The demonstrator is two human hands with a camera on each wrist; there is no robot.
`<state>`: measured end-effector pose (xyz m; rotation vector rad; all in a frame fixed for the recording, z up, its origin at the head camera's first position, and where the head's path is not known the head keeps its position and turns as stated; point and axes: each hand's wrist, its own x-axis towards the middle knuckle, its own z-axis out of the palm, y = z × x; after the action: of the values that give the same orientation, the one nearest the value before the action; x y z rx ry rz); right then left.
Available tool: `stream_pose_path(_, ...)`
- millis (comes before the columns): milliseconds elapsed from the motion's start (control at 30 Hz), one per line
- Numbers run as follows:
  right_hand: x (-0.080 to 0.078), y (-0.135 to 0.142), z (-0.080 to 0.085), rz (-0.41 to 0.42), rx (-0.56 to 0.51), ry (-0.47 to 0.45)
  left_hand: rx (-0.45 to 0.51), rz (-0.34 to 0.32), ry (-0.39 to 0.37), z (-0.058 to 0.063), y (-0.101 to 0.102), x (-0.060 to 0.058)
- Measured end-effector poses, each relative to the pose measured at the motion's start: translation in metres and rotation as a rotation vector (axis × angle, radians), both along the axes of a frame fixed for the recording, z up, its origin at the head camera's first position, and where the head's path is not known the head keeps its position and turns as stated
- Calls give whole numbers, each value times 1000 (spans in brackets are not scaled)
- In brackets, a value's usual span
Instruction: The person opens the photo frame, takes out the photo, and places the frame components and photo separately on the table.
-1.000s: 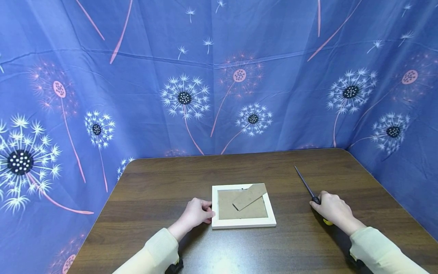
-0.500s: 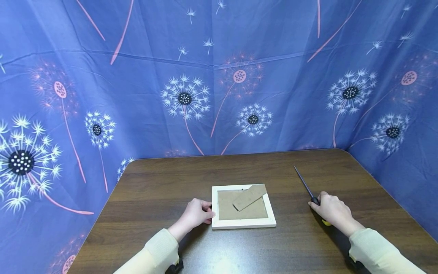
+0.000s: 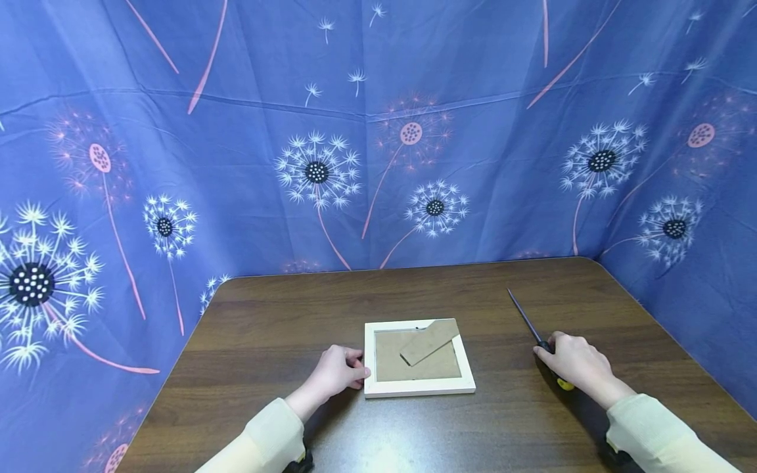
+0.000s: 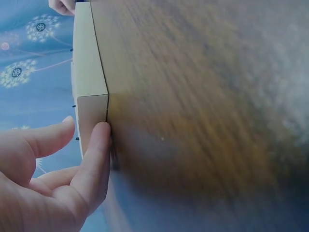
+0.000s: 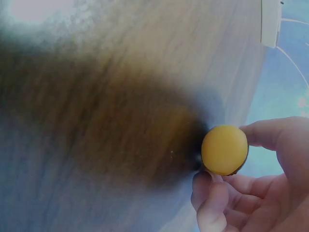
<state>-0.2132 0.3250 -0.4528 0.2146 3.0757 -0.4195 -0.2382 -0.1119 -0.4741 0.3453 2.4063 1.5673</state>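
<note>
A picture frame (image 3: 420,389) with a pale border lies back side up on the table, its brown stand leg (image 3: 430,343) set slantwise across the backing. My left hand (image 3: 337,371) is at its left side. In the left wrist view a fingertip (image 4: 100,129) touches the frame's side face low by the table, while the thumb stays just above the edge. To the right, my right hand (image 3: 576,361) holds a screwdriver (image 3: 525,314) by its black and yellow handle, the long thin shaft pointing away to the far left. The handle's round yellow end (image 5: 224,150) faces the right wrist camera.
The brown wooden table (image 3: 284,309) has rounded far corners. Behind it and at both sides hangs a blue cloth (image 3: 248,164) printed with dandelions. Bright light reflects off the near middle of the tabletop.
</note>
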Motion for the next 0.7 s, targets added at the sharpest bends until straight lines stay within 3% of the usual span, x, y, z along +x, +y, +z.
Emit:
stream_pose_path(267,0,1,6,1,44,22,-44,-12,20,5,-2,5)
stream_pose_path(433,5,-15,16,7,89,108,-102,-14,61,7,-3,6)
stream_pose_path(600,10,-46,21,123,35,276,-149,-12,94,9,-5,6)
stream_pose_path(700,10,-65,20,206,-24,318,-168,-10,116,11,-5,7)
